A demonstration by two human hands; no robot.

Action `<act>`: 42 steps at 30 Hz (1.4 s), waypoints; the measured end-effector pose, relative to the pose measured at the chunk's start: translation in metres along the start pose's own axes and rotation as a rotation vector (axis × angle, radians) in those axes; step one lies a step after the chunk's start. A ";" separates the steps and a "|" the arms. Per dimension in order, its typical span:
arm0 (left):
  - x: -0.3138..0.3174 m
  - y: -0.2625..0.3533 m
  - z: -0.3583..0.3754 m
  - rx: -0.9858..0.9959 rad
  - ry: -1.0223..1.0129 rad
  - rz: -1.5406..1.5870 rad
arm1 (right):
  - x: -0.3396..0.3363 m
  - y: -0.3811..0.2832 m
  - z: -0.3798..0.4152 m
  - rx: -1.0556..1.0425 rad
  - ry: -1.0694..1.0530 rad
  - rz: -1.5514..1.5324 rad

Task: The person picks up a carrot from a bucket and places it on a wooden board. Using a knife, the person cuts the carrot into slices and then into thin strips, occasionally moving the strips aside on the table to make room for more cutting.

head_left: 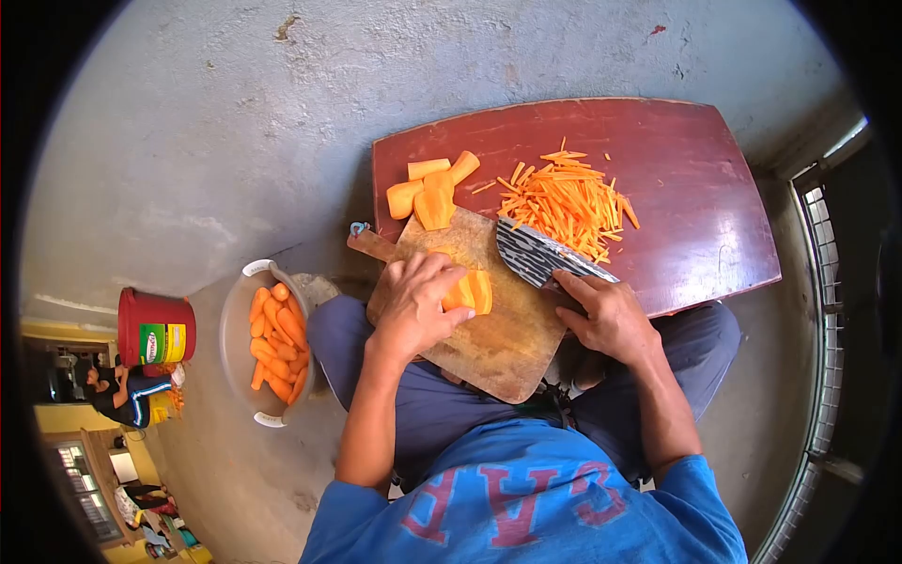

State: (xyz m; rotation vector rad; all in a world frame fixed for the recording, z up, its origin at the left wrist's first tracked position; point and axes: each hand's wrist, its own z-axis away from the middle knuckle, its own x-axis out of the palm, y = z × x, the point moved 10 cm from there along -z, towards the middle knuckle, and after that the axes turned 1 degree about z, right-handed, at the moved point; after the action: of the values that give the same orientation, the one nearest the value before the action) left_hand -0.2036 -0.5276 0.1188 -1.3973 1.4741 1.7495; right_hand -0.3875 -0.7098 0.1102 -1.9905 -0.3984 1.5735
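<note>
On a wooden cutting board, my left hand is closed over a stack of carrot slices, its fingertips pressing on them. My right hand grips a broad knife with a dark and light patterned blade. The blade lies over the board's right edge, apart from the slices and beside a heap of carrot strips. Several peeled carrot chunks sit at the board's far left corner. The knife's handle is mostly hidden by my hand.
The board rests partly on a dark red table and partly over my lap. At left on the floor stands a tub of whole peeled carrots. A red bucket and a seated person are farther left. A wall rises behind the table.
</note>
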 end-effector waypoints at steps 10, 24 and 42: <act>0.008 0.019 -0.016 0.103 -0.122 0.016 | 0.002 0.002 0.000 0.032 -0.039 0.003; 0.013 0.010 -0.012 0.124 -0.060 0.009 | -0.003 -0.016 -0.001 -0.038 0.000 0.055; 0.004 -0.013 0.055 -0.115 0.165 0.236 | -0.001 -0.068 0.020 0.137 -0.102 -0.307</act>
State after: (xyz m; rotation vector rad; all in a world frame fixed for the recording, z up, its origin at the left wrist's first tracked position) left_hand -0.2160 -0.4745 0.1041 -1.5085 1.7092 1.9274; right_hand -0.3991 -0.6513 0.1491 -1.6613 -0.5899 1.4677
